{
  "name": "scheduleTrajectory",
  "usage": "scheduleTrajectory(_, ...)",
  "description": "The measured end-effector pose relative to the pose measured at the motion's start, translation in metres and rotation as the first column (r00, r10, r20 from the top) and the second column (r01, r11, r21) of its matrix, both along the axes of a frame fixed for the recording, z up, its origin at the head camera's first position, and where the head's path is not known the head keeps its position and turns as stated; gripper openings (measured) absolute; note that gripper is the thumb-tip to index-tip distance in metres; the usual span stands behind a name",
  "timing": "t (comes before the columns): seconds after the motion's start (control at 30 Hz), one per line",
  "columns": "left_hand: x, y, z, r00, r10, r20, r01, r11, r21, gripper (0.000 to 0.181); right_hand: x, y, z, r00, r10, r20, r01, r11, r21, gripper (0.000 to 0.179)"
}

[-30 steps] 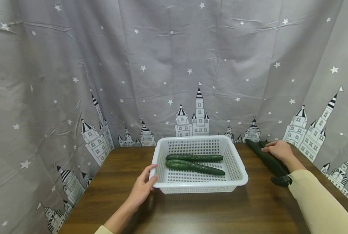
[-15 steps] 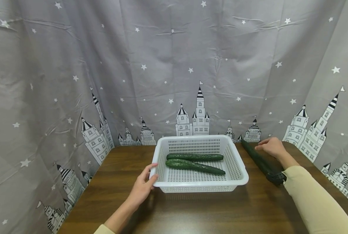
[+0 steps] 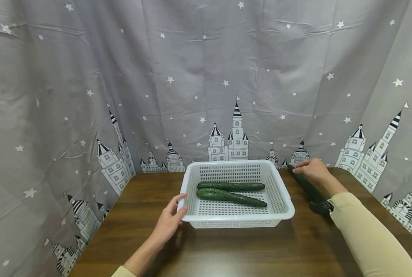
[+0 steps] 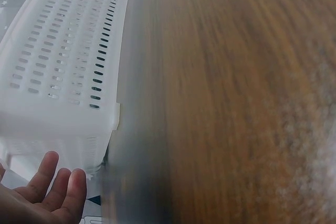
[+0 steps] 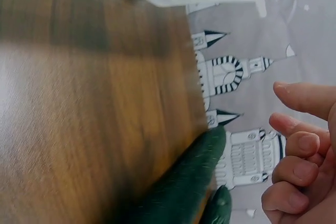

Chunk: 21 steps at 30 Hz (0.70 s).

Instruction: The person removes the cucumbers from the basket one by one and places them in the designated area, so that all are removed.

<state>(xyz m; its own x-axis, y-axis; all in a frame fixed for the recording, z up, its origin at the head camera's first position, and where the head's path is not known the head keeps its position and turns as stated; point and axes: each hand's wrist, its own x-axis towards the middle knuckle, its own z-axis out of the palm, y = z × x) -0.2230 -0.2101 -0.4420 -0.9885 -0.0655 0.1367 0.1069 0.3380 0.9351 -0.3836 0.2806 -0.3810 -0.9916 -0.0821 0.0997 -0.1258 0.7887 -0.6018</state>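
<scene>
A white perforated plastic basket (image 3: pixel 238 218) stands on the wooden table with two dark green cucumbers (image 3: pixel 231 186) lying in it. My left hand (image 3: pixel 167 221) grips the basket's rim at its near left corner; in the left wrist view several fingers (image 4: pixel 73 195) sit below the rim beside the wall. To the right of the basket my right hand (image 3: pixel 315 172) hovers over another cucumber (image 3: pixel 304 184), holding nothing. The right wrist view shows this cucumber beside a second cucumber (image 5: pixel 217 208), with my right thumb and loosely bent fingers (image 5: pixel 302 171) apart from both.
Behind the table (image 3: pixel 206 254) hangs a grey curtain (image 3: pixel 192 77) printed with stars and castles, meeting its back edge and right side. A dark device (image 3: pixel 321 207) is strapped at my right wrist, under the cream sleeve (image 3: pixel 368 234).
My right hand has moved left across the cucumbers on the right, toward the basket. The left hand and the basket with its two cucumbers stay in place.
</scene>
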Motion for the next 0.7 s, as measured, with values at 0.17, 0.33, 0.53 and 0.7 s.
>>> scheduleTrajectory(0.17, 0.002, 0.001, 0.002, 1.0, -0.002, 0.007, 0.002, 1.0, -0.003, 0.046, -0.002, -0.011, 0.009, 0.999, 0.043, 0.02, -0.042, 0.998, -0.039, 0.046)
scheduleTrajectory(0.33, 0.003, 0.001, 0.003, 1.0, -0.002, 0.012, 0.002, 1.0, -0.01, 0.046, -0.004, -0.024, 0.018, 0.995, 0.091, 0.03, -0.09, 0.996, -0.026, 0.046)
scheduleTrajectory(0.53, 0.001, 0.0, -0.001, 1.0, -0.009, 0.01, 0.009, 1.0, 0.016, 0.045, -0.005, -0.041, 0.031, 0.989, 0.145, 0.043, -0.143, 0.989, -0.033, 0.046)
scheduleTrajectory(0.7, 0.001, 0.0, -0.001, 1.0, -0.014, 0.005, 0.014, 1.0, 0.023, 0.045, -0.007, -0.054, 0.038, 0.978, 0.188, 0.087, -0.182, 0.98, -0.078, 0.05)
